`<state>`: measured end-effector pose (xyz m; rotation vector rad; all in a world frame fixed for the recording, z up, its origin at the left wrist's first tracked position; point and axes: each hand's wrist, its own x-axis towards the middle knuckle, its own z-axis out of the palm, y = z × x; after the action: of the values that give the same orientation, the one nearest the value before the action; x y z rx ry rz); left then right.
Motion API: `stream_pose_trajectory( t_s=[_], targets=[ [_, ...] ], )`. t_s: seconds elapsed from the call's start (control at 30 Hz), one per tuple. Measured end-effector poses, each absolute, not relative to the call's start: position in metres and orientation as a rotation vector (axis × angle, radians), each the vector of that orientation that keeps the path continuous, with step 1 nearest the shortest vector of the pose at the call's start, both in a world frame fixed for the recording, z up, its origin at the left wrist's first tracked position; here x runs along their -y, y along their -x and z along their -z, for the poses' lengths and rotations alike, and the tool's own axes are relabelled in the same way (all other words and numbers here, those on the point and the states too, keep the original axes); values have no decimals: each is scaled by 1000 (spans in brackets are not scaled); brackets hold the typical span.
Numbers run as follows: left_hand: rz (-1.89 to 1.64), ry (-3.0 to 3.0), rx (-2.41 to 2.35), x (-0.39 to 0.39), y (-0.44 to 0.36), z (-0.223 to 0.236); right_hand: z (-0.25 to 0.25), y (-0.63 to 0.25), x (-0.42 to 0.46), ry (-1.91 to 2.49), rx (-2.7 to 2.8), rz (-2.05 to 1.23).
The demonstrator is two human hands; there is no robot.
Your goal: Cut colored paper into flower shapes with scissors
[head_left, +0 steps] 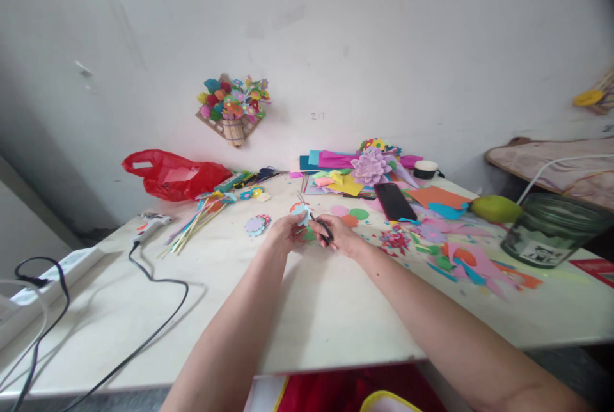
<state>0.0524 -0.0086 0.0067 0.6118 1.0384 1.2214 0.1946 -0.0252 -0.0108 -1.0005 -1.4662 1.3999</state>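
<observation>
My left hand pinches a small light-blue foam or paper cutout with a scalloped edge. My right hand is closed around the black handles of a pair of scissors, whose blades point up and left at the cutout. Whether the blades are apart is too small to tell. Just beyond my hands lie round cut pieces, a green disc and an orange one among them. To the left of my left hand rests a small stack of purple flower-shaped cutouts.
A hot glue gun with a black cord lies left, near a white power strip. Farther back are a red plastic bag and bundled sticks. On the right are a phone, coloured scraps and a green glass jar.
</observation>
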Motion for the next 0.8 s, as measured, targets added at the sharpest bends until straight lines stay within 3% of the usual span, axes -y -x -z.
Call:
stream_pose_trajectory(
  t_s=[0.8],
  targets=[
    [-1199, -670, -1008, 2, -39, -1, 19, -189, 16, 1016, 1408, -1370]
  ],
)
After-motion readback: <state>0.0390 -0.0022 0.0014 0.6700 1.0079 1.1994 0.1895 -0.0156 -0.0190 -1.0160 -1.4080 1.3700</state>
